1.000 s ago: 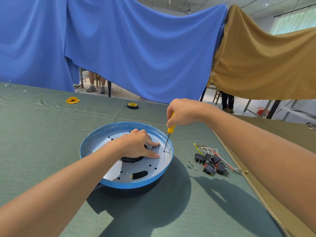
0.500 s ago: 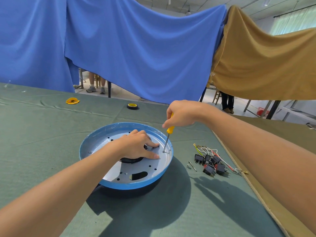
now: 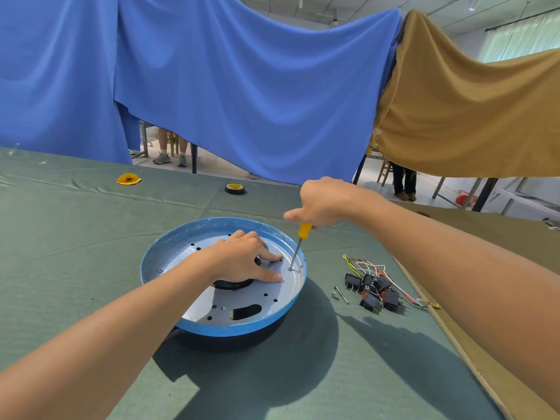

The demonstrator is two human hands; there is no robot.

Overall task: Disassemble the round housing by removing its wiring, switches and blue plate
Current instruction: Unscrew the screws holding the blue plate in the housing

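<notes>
The round housing (image 3: pixel 230 341) stands on the green table, dark below, with the blue-rimmed plate (image 3: pixel 169 250) on top. My left hand (image 3: pixel 242 259) lies flat on the plate's grey face, fingers spread towards the right rim and covering part of the black centre hub. My right hand (image 3: pixel 324 204) grips the yellow-handled screwdriver (image 3: pixel 298 247) from above. Its tip sits on a screw (image 3: pixel 291 269) near the plate's right edge. A bundle of black switches and coloured wires (image 3: pixel 375 289) lies loose on the table to the right.
A loose screw and nut (image 3: pixel 341 294) lie between the housing and the switches. A tape roll (image 3: pixel 235 188) and a yellow scrap (image 3: pixel 128 179) sit at the far side. A brown board edge (image 3: pixel 454 334) runs along the right. Blue and tan cloths hang behind.
My right hand has turned a little on the screwdriver handle, with the forefinger now pointing left. The tip stays on the same screw. My left hand has not moved.
</notes>
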